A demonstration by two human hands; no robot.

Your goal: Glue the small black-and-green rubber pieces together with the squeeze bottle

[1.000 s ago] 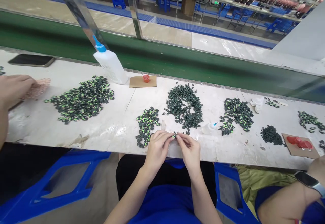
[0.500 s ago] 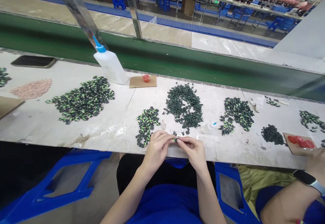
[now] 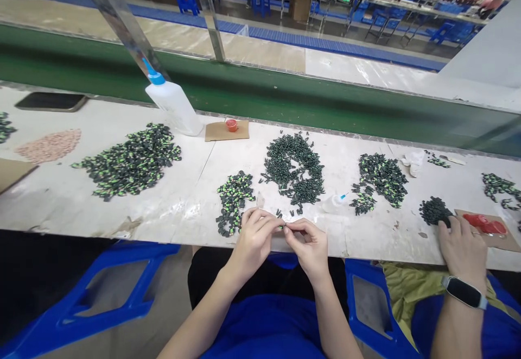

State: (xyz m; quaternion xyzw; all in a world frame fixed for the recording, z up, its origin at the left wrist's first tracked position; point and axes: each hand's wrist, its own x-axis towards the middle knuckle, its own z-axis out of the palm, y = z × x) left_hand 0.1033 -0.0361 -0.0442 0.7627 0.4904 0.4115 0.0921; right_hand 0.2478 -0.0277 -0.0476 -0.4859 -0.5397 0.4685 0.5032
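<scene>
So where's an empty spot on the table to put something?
Bare tabletop lies between the big green-black pile and the small pile. The right is crowded: ring pile, small bottle, more piles, a co-worker's hand.

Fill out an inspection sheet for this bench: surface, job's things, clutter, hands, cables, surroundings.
Surface: white worktop, stained and scuffed.
Job's things: small dark part pinched between both hands at the bench's near edge; green-and-black pile and dark green pile just beyond.
Clutter: large squeeze bottle, small dropper bottle, red cap on cardboard, pink pile, phone, further piles of parts.
Hands: left hand and right hand both closed on the part; a co-worker's hand with a wristband rests at right.
Cables: nothing seen.
Surroundings: green conveyor belt, blue stools, shelving behind.
</scene>
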